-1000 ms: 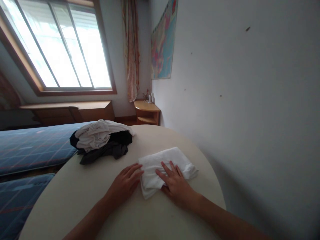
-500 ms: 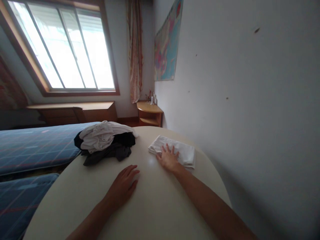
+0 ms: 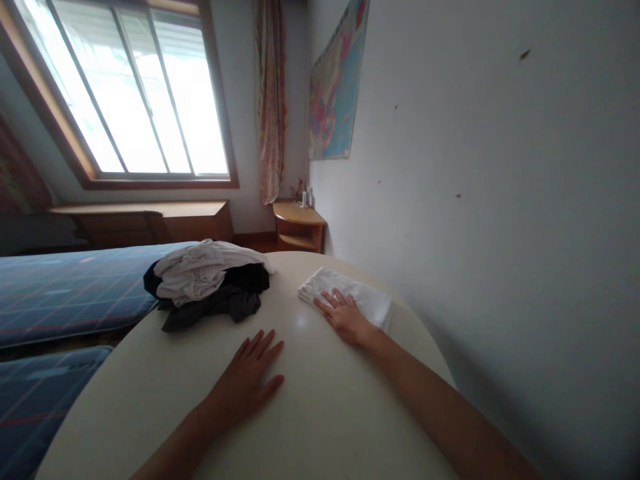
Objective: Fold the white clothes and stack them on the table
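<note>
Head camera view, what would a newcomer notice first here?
The right hand lies flat on a folded white cloth at the far right of the round table. The left hand rests open on its bare surface, and a heap of white and dark clothes sits at its far left edge.

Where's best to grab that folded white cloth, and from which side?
Probably its short end facing the heap of white and dark clothes, coming from the middle of the round cream table. The folded white cloth lies flat, so fingers must slide under an edge; the wall crowds its other end. The right hand rests on it.
</note>
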Available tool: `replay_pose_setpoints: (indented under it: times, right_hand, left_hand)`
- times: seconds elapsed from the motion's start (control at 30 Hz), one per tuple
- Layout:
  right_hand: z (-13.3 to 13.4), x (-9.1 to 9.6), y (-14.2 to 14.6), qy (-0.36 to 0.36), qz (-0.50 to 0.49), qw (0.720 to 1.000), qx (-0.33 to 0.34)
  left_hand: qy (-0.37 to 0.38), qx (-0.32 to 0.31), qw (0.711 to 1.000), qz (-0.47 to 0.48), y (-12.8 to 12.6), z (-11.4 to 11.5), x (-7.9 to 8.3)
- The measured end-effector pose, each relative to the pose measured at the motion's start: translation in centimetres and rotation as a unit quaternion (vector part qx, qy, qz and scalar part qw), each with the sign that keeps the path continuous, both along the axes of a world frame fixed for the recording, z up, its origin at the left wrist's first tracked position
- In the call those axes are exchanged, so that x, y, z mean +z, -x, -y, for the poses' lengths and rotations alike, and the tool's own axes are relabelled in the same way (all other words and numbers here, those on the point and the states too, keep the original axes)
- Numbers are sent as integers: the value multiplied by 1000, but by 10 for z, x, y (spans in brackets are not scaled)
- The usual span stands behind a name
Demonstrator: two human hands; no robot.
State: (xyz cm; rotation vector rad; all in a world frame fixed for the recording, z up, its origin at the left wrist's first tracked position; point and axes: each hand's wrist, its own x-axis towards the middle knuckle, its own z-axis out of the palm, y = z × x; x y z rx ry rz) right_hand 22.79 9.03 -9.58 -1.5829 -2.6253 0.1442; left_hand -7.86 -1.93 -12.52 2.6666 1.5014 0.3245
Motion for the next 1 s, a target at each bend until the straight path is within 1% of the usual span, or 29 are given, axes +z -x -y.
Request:
replay_pose_setpoints:
  times: [0.13, 0.23, 0.3, 0.43, 0.57, 0.67, 0.77, 0.9, 1.0]
  right_hand:
    - [-26, -6, 8, -4, -7, 994, -109]
    - [-51, -5, 6, 9, 0, 982, -188]
    - [-67, -5, 1, 16, 4, 974, -227]
    - [-89, -6, -9, 15, 4, 965, -263]
    - [-96, -5, -14, 12, 4, 962, -274]
    - [-89, -1, -11, 6, 3, 963, -268]
    - [-71, 2, 0, 0, 4, 969, -246]
    - [-29, 0, 20, -1, 2, 982, -187]
    - [9, -3, 27, 27, -17, 988, -152]
  left_hand:
    - [-1, -1, 1000, 3, 1, -1, -2]
    - [4, 0, 1000, 4, 1, 0, -2]
    - [4, -4, 1000, 6, 1, 0, -1]
    - [16, -1, 1000, 7, 0, 1, 5]
    - [40, 8, 999, -3, -1, 1, 10]
    - [43, 11, 999, -2, -2, 1, 10]
    - [41, 10, 999, 5, -2, 1, 9]
    - [39, 13, 999, 8, -2, 2, 12]
    - [39, 15, 999, 9, -3, 3, 15]
